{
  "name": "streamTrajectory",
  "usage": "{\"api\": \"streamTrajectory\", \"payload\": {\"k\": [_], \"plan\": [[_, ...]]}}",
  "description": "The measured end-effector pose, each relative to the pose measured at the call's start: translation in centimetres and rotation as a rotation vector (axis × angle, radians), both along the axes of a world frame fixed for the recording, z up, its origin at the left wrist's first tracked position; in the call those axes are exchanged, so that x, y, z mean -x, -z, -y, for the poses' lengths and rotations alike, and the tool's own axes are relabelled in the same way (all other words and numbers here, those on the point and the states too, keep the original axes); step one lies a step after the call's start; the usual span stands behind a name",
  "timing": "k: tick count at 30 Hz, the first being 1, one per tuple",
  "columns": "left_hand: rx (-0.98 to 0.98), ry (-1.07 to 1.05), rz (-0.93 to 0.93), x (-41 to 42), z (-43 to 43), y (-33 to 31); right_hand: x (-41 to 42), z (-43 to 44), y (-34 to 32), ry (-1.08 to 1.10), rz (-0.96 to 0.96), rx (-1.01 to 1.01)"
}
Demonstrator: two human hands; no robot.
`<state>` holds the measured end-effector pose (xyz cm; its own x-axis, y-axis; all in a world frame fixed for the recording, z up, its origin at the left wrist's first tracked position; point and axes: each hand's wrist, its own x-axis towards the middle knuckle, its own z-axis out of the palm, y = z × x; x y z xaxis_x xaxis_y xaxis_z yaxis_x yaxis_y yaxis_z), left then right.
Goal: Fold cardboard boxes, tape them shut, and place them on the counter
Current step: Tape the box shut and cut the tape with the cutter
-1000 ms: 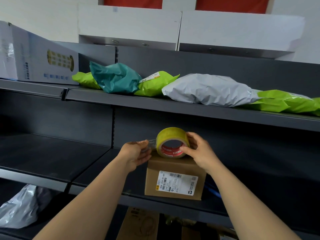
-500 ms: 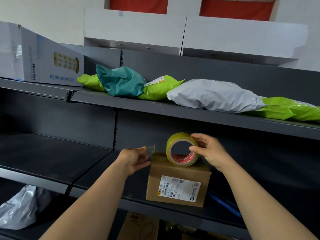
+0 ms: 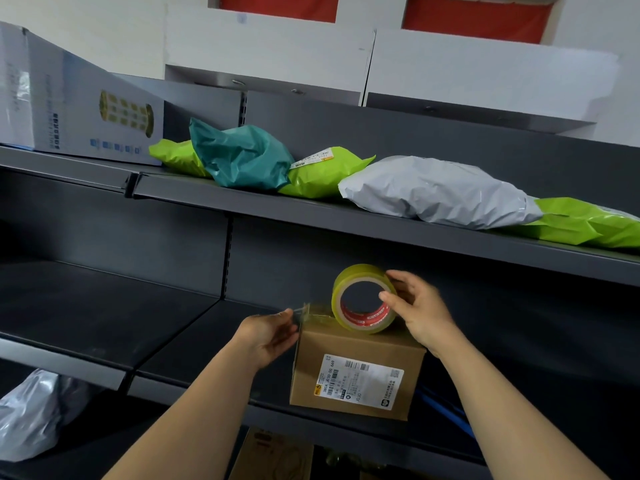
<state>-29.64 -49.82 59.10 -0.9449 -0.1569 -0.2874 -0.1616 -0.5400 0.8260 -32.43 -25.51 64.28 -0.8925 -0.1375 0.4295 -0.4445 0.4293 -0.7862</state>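
- A small brown cardboard box (image 3: pixel 311 362) with a white shipping label stands at the front edge of the middle dark grey metal shelf (image 3: pixel 194 344).
- A yellowish roll of clear packing tape with a red core (image 3: pixel 360 273) stands on edge on top of the box.
- The right hand (image 3: pixel 420 313) has its grip on the roll, thumb at the core and fingers over the outer rim.
- The left hand (image 3: pixel 268 336), at the box's top left corner, pinches the free end of the tape (image 3: pixel 306 310) in its grip.
- The upper grey shelf (image 3: pixel 242 199) carries a teal plastic mailer bag (image 3: pixel 242 157), lime green mailer bags (image 3: pixel 322 174), a pale grey mailer bag (image 3: pixel 436 192) and, at far left, a large white printed carton (image 3: pixel 79 105).
- White panels (image 3: pixel 270 43) and red panels (image 3: pixel 474 15) sit above the shelving.
- A crumpled grey plastic bag (image 3: pixel 27 414) lies at lower left, and brown cardboard (image 3: pixel 273 455) shows under the middle shelf.
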Motion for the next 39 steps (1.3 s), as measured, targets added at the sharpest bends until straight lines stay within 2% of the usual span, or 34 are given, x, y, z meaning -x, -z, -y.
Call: {"api": "streamTrajectory", "payload": {"k": [8, 18, 30, 33, 39], "plan": [[0.031, 0.002, -0.003, 1.4, 0.0, -0.5, 0.9, -0.8, 0.3, 0.031, 0.001, -0.058], [-0.082, 0.015, 0.069, 2.7, -0.6, 1.4, 1.2, -1.2, 0.2, 0.015, 0.038, -0.151], [-0.083, 0.058, 0.083, 2.9, -0.4, 1.5, 1.7, -1.5, 0.2, 0.018, 0.034, -0.211], [-0.02, 0.068, 0.069, 2.7, -0.4, 1.5, 1.8, -1.5, 0.2, 0.018, 0.029, -0.214], [0.288, 0.028, -0.014, 2.4, -1.5, 2.2, 2.1, -1.6, 0.5, 0.035, 0.025, -0.249]]}}
